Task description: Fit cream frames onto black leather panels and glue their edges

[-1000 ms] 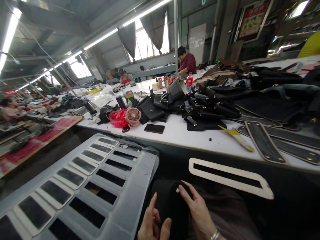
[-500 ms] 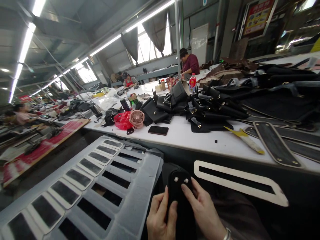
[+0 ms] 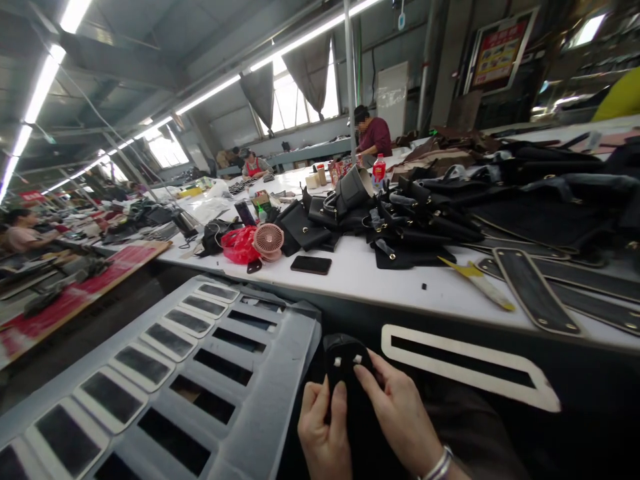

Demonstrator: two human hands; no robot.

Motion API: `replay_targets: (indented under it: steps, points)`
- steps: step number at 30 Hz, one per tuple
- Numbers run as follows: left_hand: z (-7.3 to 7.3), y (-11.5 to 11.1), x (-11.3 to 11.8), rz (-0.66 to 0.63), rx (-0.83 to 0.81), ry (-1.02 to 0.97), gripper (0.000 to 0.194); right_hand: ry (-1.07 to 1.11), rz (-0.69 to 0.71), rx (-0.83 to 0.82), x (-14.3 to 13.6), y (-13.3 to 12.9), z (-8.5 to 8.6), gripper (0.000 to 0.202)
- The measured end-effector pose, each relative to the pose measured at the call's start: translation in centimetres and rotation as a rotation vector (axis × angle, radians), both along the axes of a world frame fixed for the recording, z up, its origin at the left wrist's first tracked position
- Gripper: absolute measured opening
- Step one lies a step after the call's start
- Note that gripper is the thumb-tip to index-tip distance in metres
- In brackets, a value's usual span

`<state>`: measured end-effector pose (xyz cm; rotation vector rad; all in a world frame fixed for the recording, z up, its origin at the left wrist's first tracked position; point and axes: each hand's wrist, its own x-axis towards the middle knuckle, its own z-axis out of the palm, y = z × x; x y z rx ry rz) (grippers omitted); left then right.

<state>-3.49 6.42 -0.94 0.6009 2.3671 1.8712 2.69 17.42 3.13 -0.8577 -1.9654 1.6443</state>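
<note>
Black piece (image 3: 356,420): we hold it upright above the lap, in front of the bench (image 3: 350,277), its rounded end pointing away from us.
Left hand (image 3: 325,430): it grips the left edge, thumb on the near face and fingers curled beside it.
Right hand (image 3: 403,407): it grasps the right edge near the rounded end, thumb just below the right-hand tab.
Pale tabs (image 3: 338,362): two stand side by side on the near face, close to the rounded end. We cannot tell whether they are fixed or loose.
Progress: both tabs show and the piece is in our grasp; whether anything on it is left to do, we cannot tell from here.
Cream frame (image 3: 547,395): it lies to the right of the right hand, apart from it, with a long slot through it.
Slotted grey board (image 3: 267,393): it lies to our left, with a row of pale-rimmed dark panels (image 3: 111,393) beside a row of dark openings.
Bench, near edge: it carries a phone (image 3: 311,265), a pink fan (image 3: 269,240) touching a red bag (image 3: 239,245), and a strap with eyelets (image 3: 535,290).
Bench, further back: black bags (image 3: 417,230) lie heaped; beyond them, a person in a dark red top (image 3: 379,133) leans forward.
</note>
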Motion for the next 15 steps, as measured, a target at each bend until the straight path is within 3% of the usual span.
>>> replay_targets:
  steps: [7, 15]
  points:
    - [-2.0, -0.3, -1.6, 0.04, 0.021, -0.361, 0.046, 0.005, -0.009, -0.1, 0.7, -1.8, -3.1, 0.034]
    - [-2.8, -0.1, -2.2, -0.04, 0.012, -0.431, 0.051, 0.024, -0.068, -0.065, 0.2, -1.5, -3.7, 0.032]
